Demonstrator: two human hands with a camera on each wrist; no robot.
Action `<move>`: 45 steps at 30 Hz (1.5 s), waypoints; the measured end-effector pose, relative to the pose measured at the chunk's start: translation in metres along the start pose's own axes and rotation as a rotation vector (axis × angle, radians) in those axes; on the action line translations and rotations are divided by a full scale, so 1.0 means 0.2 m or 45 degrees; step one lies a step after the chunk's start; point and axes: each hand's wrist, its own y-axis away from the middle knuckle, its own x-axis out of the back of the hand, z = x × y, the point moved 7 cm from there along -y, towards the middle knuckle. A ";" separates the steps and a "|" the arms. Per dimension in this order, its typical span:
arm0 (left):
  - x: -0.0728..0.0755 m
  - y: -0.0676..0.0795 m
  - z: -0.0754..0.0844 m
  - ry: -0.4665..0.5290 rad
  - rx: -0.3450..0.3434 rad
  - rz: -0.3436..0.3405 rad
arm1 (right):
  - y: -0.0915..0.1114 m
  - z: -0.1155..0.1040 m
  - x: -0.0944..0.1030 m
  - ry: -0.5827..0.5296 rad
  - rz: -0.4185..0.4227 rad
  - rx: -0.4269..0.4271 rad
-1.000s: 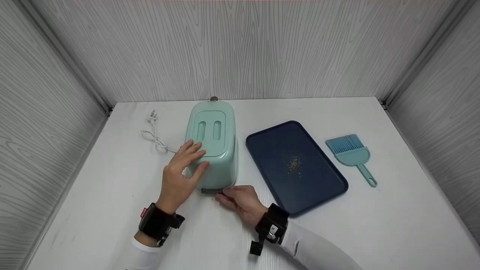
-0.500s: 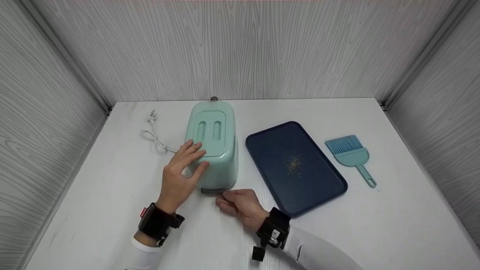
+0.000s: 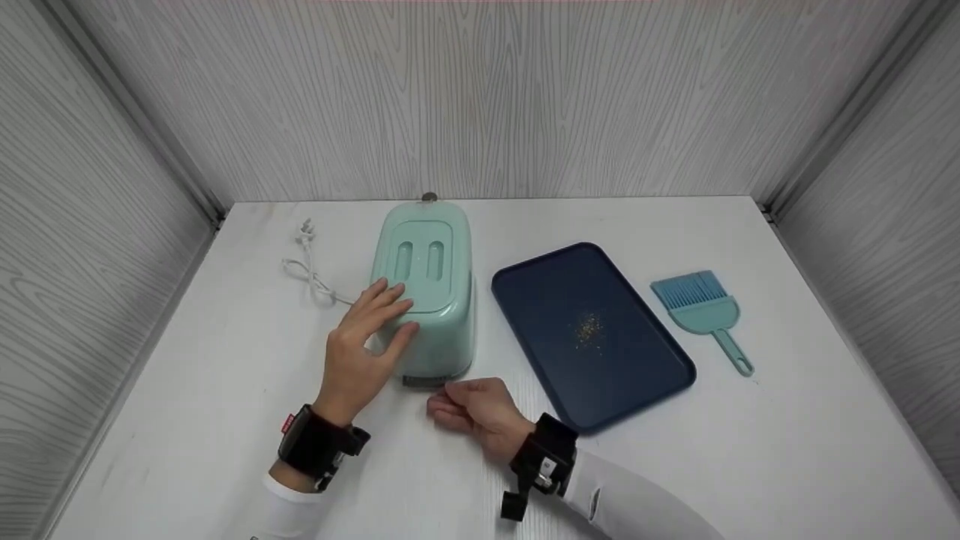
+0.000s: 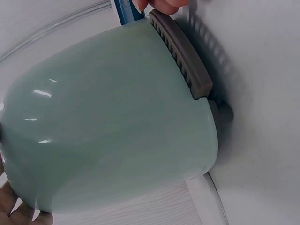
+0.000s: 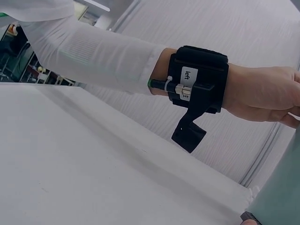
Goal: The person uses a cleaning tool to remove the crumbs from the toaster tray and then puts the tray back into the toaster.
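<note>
A mint-green toaster [image 3: 442,345] with a lid [image 3: 420,292] on top stands left of centre. My left hand [image 3: 356,364] rests on its near left edge, fingers spread and fairly straight; in the left wrist view, left fingertips [image 4: 21,213] show at the lower left. A dark ribbed crumb tray handle [image 4: 183,54] sticks out at the toaster's base. My right hand [image 3: 487,420] pinches the right end of this handle between thumb and curled fingers. In the right wrist view only a fingertip and a corner of the handle [image 5: 251,216] show at the lower edge.
A dark blue tray [image 3: 540,300] with brown crumbs [image 3: 589,330] lies right of the toaster. Beyond it is a small teal dustpan with a brush [image 3: 705,311]. The white power cord [image 3: 311,277] lies left of the toaster. Pale wood-grain walls surround the white table [image 3: 187,420].
My right hand has shifted slightly toward the near edge, its fingers staying at the handle's end. The left hand and the toaster look unmoved.
</note>
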 end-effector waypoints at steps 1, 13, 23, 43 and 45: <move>0.00 0.00 0.00 -0.003 -0.002 0.000 | 0.00 0.00 0.00 0.001 -0.001 -0.001; 0.00 0.00 0.00 0.003 -0.002 0.004 | -0.01 0.00 -0.01 0.005 -0.024 -0.021; 0.00 -0.01 0.01 -0.005 0.010 -0.009 | -0.01 -0.01 -0.01 -0.026 0.018 -0.011; 0.00 -0.02 0.02 -0.026 -0.003 -0.014 | -0.02 -0.01 -0.02 -0.032 0.027 0.013; 0.00 -0.02 0.02 -0.024 -0.004 -0.017 | -0.02 -0.01 -0.02 -0.045 0.036 0.013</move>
